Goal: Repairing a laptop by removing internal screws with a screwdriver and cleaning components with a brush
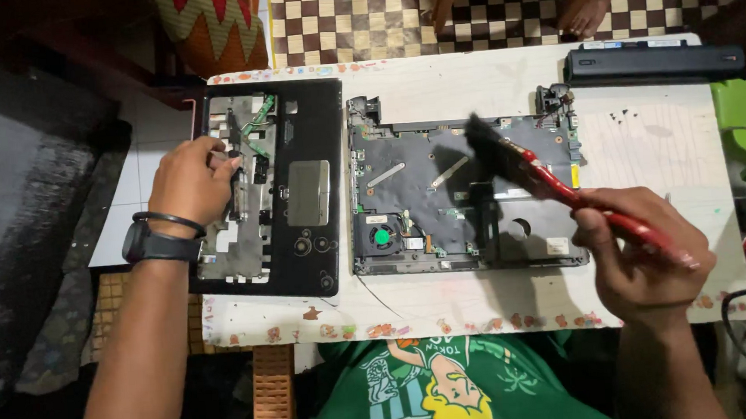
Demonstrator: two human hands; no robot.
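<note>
Closest in, a green printed shirt (436,387) fills the bottom edge, the person sitting right up against a small white table (468,70) with paint-flecked edges. On the left, the left hand (192,182), with a black watch (155,246) at the wrist, rests curled on the laptop's black top cover (312,135), fingers pressing among the metal bracket and green-wired parts on its exposed side, holding it down rather than lifting it. In the middle lies the laptop base (441,188), already opened up: board bare, fan with a green hub (381,236) at its lower left, hinges sticking up at the back corners. The right hand (643,258) is closed around the red handle of a brush (526,166), its dark bristles over the board's centre. So the stripping down looks done and the dusting seems under way; nothing is back together. At the far right corner sits the long black battery (653,61).
</note>
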